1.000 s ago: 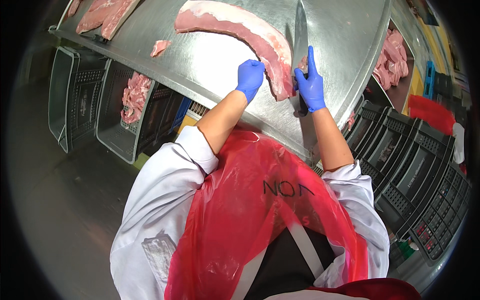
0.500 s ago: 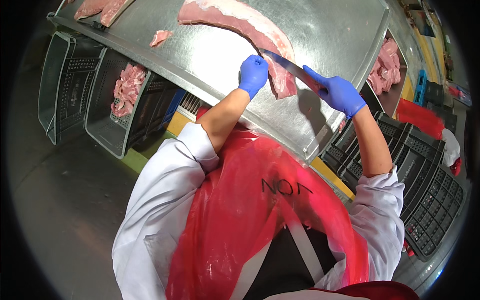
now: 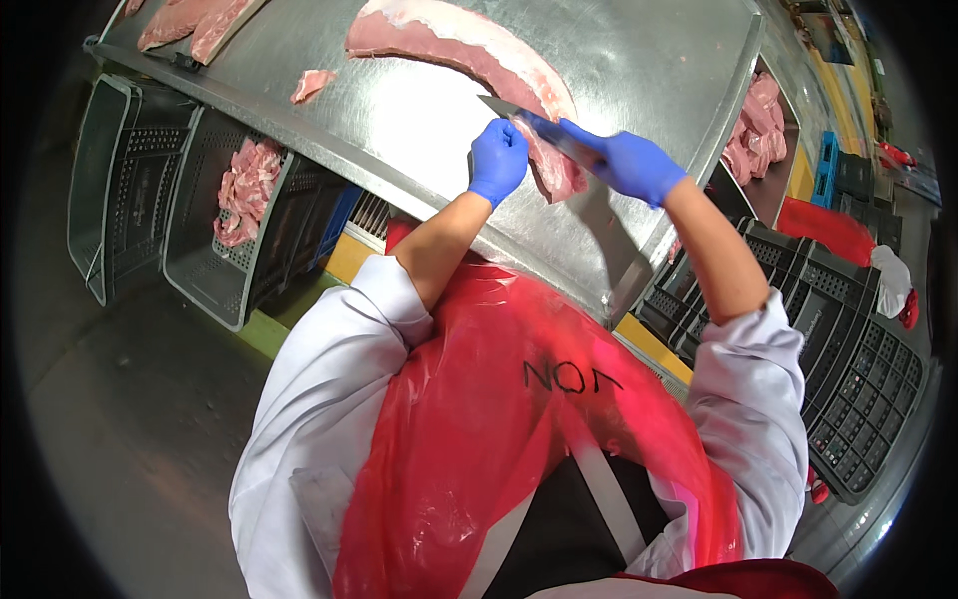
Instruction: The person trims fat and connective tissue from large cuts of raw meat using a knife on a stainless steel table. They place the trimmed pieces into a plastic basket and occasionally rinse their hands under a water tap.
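A long, curved slab of pale pink meat (image 3: pixel 439 38) with a white fat layer lies on the steel table. My left hand (image 3: pixel 499 160), in a blue glove, is closed at the inner edge of its near end and pinches the meat there; the fingertips are partly hidden. My right hand (image 3: pixel 641 168), gloved in blue too, grips a knife (image 3: pixel 544 128). The blade lies across the slab near its close end, its tip pointing left past my left fist. A small meat scrap (image 3: pixel 313 85) rests apart on the table, to the left.
More meat slabs (image 3: pixel 200 25) lie at the table's far left. Below the left edge stands a dark crate (image 3: pixel 180 225) with meat trimmings (image 3: pixel 246 190). On the right, a bin holds meat pieces (image 3: pixel 756 130), near stacked black crates (image 3: pixel 848 369). The steel table (image 3: pixel 659 60) has a raised rim.
The knife and my right hand have moved left, so the blade tip now reaches beyond the slab's inner edge. My left hand keeps its closed grip, and the view has shifted slightly.
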Tool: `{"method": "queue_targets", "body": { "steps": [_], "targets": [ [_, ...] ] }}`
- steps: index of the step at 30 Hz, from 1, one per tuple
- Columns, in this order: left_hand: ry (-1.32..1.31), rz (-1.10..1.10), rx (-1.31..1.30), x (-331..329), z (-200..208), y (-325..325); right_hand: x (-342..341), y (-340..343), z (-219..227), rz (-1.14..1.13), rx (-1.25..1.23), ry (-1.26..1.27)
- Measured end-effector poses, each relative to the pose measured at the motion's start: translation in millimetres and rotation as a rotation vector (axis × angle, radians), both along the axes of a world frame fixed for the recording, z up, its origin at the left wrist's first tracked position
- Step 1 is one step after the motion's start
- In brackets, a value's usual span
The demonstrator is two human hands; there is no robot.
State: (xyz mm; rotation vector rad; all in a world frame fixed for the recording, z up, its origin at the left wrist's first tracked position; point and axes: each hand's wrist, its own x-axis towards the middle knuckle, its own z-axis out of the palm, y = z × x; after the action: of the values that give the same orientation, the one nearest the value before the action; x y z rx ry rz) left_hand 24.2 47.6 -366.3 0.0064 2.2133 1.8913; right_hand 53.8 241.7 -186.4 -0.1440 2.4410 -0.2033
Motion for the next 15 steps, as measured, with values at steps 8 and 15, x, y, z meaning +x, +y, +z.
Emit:
{"method": "queue_targets", "body": {
  "steps": [8,15],
  "targets": [
    [0.131,-0.033,0.045,5,16,-6,29,39,31,-0.012,-0.144,-0.151],
    [0.235,-0.217,0.047,10,24,-18,34,18,9,0.078,0.007,0.012]
  ]
}}
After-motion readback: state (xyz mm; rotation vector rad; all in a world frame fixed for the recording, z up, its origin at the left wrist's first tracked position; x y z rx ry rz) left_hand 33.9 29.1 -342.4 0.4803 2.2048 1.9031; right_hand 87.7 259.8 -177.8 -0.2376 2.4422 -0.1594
